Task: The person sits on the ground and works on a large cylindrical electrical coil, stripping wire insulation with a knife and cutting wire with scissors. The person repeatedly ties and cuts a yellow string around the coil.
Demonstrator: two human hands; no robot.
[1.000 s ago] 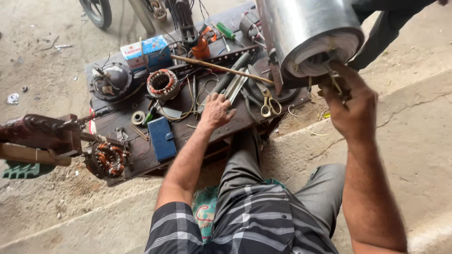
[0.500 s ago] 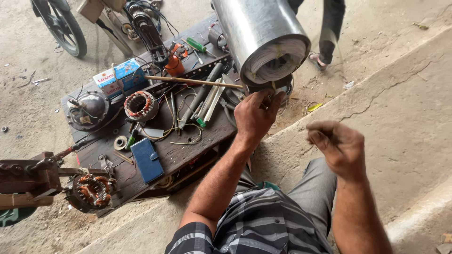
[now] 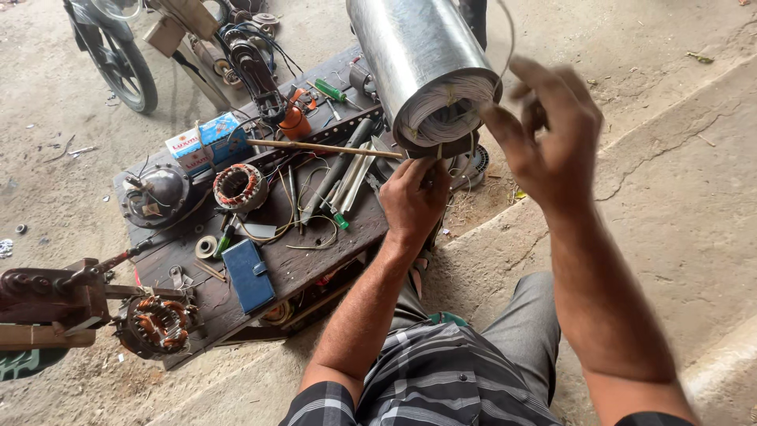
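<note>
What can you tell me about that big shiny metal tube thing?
The big metal cylinder looks like bare, shiny silver steel with a smooth round shell. It lies tilted, its open end facing the person, over the far edge of the wooden work board. That end is packed with pale windings tied with thin cord. The left hand touches its lower rim, and the right hand is raised beside it, fingers pinched around a thin wire.
</note>
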